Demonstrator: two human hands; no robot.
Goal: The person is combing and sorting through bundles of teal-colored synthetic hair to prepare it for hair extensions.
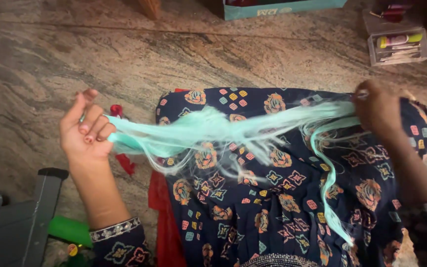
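Pinching one end of the mint-green thread bundle [223, 129]: fingers [95, 129] of the left hand [86, 131], the middle ones curled in against the thumb, the forefinger lifted free, palm turned up.

Closed over the opposite end: right hand [379, 111], back toward the camera, fingertips hidden, grip apparently a loose fist rather than a fine pinch.

Stretched between the two hands, held above the lap: the bundle itself, thick and gathered at the left, fanning into fine stray strands through the middle. Trailing down from near the right hand: one loose tail [329, 198], lying on the cloth below.

Underneath: navy printed dress [282, 212] with orange flowers and small coloured squares, spread across the lap. Beside it, toward the left: red cloth [166, 232], partly tucked under. Just beyond the left fingers: small red object [116, 110], kind unclear.

Farther out, on the mottled stone floor [50, 59]: clear plastic box [399, 47] of small items at upper right, teal carton [282, 7] at the top edge, grey frame [25, 222] and green object [70, 230] at lower left.

Step in hand, by judgement: drawing the bundle taut and spreading it to loosen tangled strands. Called for in any further pull: firm hold at both ends, even gentle tension, care for the wispy middle, likely to snag or knot.
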